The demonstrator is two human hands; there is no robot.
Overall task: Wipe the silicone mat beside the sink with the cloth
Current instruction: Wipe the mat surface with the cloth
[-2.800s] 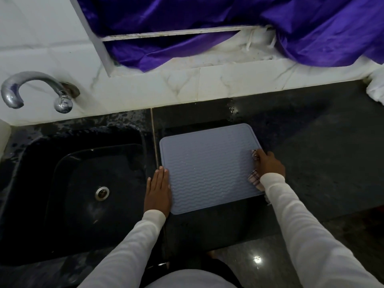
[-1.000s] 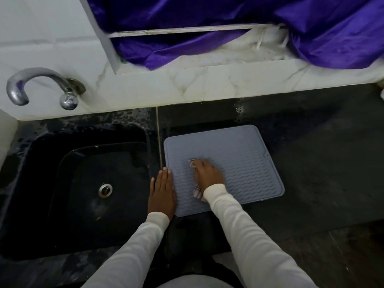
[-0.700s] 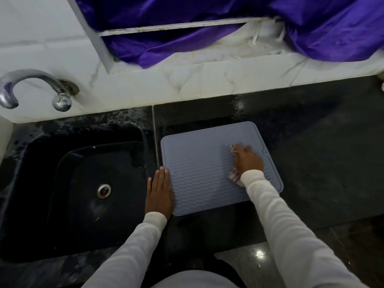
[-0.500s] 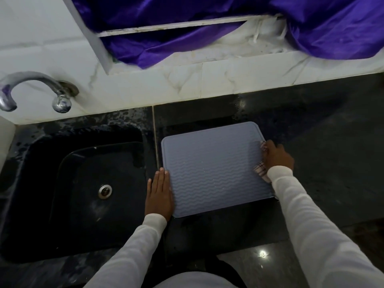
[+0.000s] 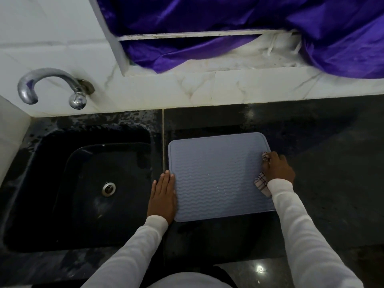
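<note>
Pressing flat, fingers together, the left hand (image 5: 163,197) is pinning the mat's (image 5: 216,177) sink-side edge — the right hand (image 5: 278,170) is clutching the cloth (image 5: 262,183) at its far edge.

Dark speckled stone countertop (image 5: 324,154), looks wet near the back wall. Lying flat on it, just right of the sunken black sink (image 5: 62,183), is a blue-grey ridged silicone mat (image 5: 216,175), rounded corners, wavy pattern.

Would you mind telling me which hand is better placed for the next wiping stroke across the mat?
Probably the right hand: it grips the cloth at the mat's right edge, while the left hand lies flat, steadying its left edge.
</note>
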